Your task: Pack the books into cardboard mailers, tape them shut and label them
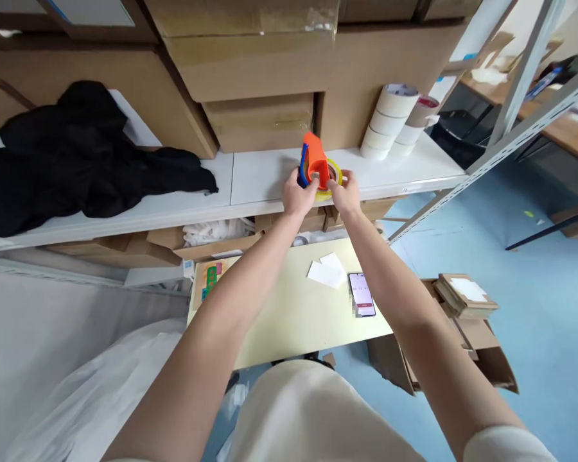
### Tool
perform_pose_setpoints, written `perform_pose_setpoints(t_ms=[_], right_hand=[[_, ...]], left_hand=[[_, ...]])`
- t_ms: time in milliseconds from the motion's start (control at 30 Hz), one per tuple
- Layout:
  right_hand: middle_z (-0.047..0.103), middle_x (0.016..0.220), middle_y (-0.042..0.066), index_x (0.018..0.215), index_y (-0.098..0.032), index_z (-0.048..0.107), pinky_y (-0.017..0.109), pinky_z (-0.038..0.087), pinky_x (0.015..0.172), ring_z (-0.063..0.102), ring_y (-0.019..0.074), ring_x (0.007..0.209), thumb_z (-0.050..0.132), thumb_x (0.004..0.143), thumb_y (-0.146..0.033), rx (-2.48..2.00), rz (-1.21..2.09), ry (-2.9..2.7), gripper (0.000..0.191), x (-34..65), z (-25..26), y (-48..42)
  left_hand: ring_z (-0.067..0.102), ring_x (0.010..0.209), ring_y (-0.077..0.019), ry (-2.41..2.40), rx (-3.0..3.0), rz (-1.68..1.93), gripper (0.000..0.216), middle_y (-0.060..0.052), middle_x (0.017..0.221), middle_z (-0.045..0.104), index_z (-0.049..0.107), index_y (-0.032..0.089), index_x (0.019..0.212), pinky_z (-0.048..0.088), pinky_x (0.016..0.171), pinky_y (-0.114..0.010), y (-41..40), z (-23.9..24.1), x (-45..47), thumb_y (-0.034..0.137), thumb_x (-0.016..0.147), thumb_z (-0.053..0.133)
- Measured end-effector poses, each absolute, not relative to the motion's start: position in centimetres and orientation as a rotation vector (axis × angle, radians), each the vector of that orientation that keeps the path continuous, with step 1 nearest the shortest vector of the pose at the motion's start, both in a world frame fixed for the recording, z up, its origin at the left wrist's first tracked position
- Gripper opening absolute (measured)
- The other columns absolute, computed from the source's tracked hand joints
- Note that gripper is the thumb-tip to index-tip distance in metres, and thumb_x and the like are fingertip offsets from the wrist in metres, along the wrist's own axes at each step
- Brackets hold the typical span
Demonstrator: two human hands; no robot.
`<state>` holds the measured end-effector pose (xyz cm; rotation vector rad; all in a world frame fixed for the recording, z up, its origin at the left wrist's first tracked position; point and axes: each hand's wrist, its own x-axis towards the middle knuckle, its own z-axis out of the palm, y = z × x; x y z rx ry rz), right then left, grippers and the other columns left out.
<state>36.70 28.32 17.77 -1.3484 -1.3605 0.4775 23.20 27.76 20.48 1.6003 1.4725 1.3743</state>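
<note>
Both arms reach forward to the white shelf (pixel 257 176), where an orange and blue tape dispenser (pixel 316 157) with a yellow-edged tape roll (pixel 336 172) is held. My left hand (pixel 298 192) grips its left side, thumb toward the middle. On the other side, my right hand (pixel 345 191) has its fingers closed at the roll and the dispenser's lower right. The dispenser sits at the shelf's front edge; whether it touches the surface I cannot tell.
Stacked cardboard boxes (pixel 250 64) stand behind. Black cloth (pixel 91 160) lies left on the shelf, white tape rolls (pixel 390 122) right. Below, a cream table (pixel 289 308) carries a phone (pixel 362 295) and white paper pieces (pixel 328 271). An open carton (pixel 491 353) stands on the floor.
</note>
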Motion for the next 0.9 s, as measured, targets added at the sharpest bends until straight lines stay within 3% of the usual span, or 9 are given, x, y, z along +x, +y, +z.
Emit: perform_pose_setpoints(t_ms=[167,267,333,533,700,900], right_hand=[[0.057,0.115,0.009,0.125,-0.022,0.042,0.033,0.052,0.072,0.06,0.0198,0.089,0.06,0.076,-0.042,-1.395,0.55,-1.337,0.057,37.6,16.0,16.1],[0.056,0.118,0.012,0.129,-0.02,0.041,0.03,0.051,0.058,0.059,0.0168,0.074,0.063,0.072,-0.042,-1.534,0.679,-1.329,0.064,37.9,11.8,8.6],[0.058,0.113,0.013,0.129,-0.018,0.041,0.031,0.052,0.055,0.06,0.0178,0.07,0.066,0.068,-0.041,-1.658,0.804,-1.317,0.069,38.2,8.0,5.1],[0.061,0.111,0.012,0.124,-0.019,0.044,0.037,0.053,0.07,0.063,0.0252,0.088,0.065,0.064,-0.03,-1.984,0.932,-1.325,0.065,38.9,-1.0,-0.1],[0.06,0.118,0.014,0.128,-0.02,0.04,0.036,0.051,0.075,0.063,0.0266,0.097,0.063,0.069,-0.03,-2.141,1.061,-1.349,0.064,39.3,-3.8,-1.7],[0.054,0.129,0.015,0.133,-0.017,0.035,0.039,0.046,0.092,0.055,0.0269,0.116,0.055,0.077,-0.032,-2.149,1.077,-1.413,0.061,39.4,-5.2,-1.4]], left_hand=[[0.062,0.097,-0.0185,1.318,1.596,1.439,0.058,-0.01,0.117,0.059,0.049,0.021,0.127,0.054,0.082,-0.031,16.9,16.9,22.7,0.042,0.076,0.067],[0.061,0.098,-0.0203,1.324,1.454,1.309,0.062,-0.013,0.12,0.056,0.05,0.021,0.126,0.057,0.067,-0.027,10.1,11.4,22.5,0.038,0.07,0.072],[0.061,0.099,-0.0215,1.337,1.336,1.181,0.062,-0.013,0.12,0.056,0.052,0.02,0.124,0.058,0.067,-0.029,6.9,7.2,22.6,0.034,0.068,0.073],[0.064,0.096,-0.0221,1.266,1.084,0.828,0.059,-0.01,0.111,0.065,0.058,0.016,0.119,0.055,0.084,-0.038,2.6,-1.2,22.7,0.014,0.062,0.072],[0.065,0.096,-0.0207,1.195,0.913,0.643,0.06,-0.007,0.106,0.069,0.058,0.019,0.12,0.053,0.087,-0.037,1.3,-2.7,23.1,0.007,0.062,0.068],[0.063,0.1,-0.0215,1.228,0.925,0.673,0.05,-0.007,0.107,0.069,0.062,0.018,0.111,0.05,0.09,-0.036,1.3,-3.9,23.7,0.01,0.062,0.069]])
